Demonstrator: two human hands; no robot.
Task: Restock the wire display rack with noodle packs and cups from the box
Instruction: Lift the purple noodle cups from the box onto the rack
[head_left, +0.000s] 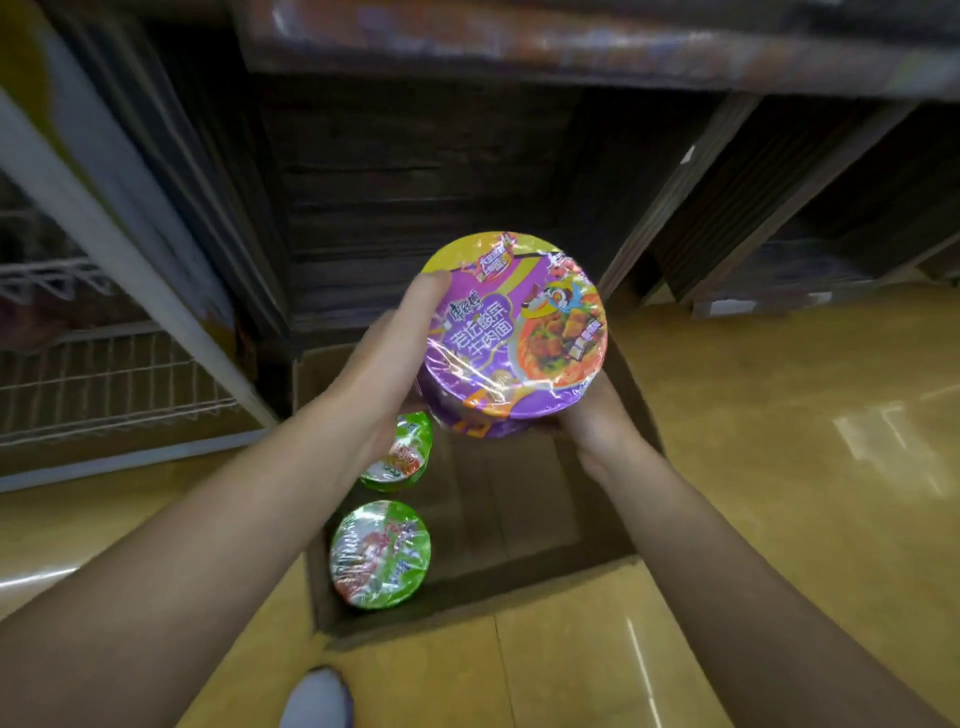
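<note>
A purple noodle cup with a shrink-wrapped lid is held above the open cardboard box. My left hand grips its left side, thumb on the lid's rim. Under its right side sits my right hand, partly hidden by the cup. Two green noodle cups remain in the box: one near the front left corner, another behind it, partly covered by my left wrist. The white wire display rack is at the left edge.
A dark wooden shelf unit stands right behind the box, with packaged goods on its top shelf. A white slanted post borders the rack. The floor is glossy yellow wood. A shoe tip shows at the bottom.
</note>
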